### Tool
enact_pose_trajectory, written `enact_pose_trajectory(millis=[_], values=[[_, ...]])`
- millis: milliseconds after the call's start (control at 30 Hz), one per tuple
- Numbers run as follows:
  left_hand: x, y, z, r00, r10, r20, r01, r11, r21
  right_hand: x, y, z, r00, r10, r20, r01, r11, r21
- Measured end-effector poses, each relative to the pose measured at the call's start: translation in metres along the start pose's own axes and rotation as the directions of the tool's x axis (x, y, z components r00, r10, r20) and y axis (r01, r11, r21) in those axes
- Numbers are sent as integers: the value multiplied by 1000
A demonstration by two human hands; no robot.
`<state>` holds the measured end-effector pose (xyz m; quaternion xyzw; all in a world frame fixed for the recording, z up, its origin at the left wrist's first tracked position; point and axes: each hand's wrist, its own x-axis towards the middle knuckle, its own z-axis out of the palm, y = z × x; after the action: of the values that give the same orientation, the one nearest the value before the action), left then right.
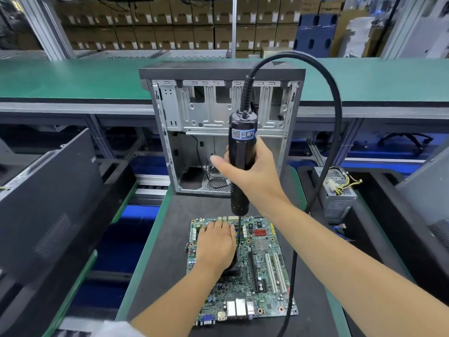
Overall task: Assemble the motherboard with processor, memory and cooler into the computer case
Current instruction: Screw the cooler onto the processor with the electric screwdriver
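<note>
Right hand (245,171) grips the electric screwdriver (241,166) upright; left hand (216,242) lies flat, fingers straight, on the cooler (233,265).

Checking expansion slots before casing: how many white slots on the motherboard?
2: white slots and, side by side right of the black slot; the left hand may hide others.

electric screwdriver (241,166), blue label with QR code, Chinese characters too blurred to read
</note>
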<state>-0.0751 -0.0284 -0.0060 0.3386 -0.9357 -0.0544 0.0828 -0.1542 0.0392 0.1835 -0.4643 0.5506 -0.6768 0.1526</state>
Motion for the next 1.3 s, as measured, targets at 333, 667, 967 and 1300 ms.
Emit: enact_pose_trajectory(millis=[333, 667, 967, 1300], values=[[2, 0, 2, 1000, -2, 16, 2, 1000, 22, -12, 3, 13, 970, -79, -228, 76, 997, -22], [2, 0, 3, 999, -8, 31, 8, 1000, 5, 11, 3, -6, 991, 60, 120, -66, 997, 46], [3, 0, 3, 999, -17, 42, 17, 1000, 1, 17, 7, -10, 976, 117, 182, -128, 990, 51], [3, 1, 2, 999, -19, 45, 19, 1000, 16, 20, 13, -11, 982, 103, 155, -119, 988, 98]])
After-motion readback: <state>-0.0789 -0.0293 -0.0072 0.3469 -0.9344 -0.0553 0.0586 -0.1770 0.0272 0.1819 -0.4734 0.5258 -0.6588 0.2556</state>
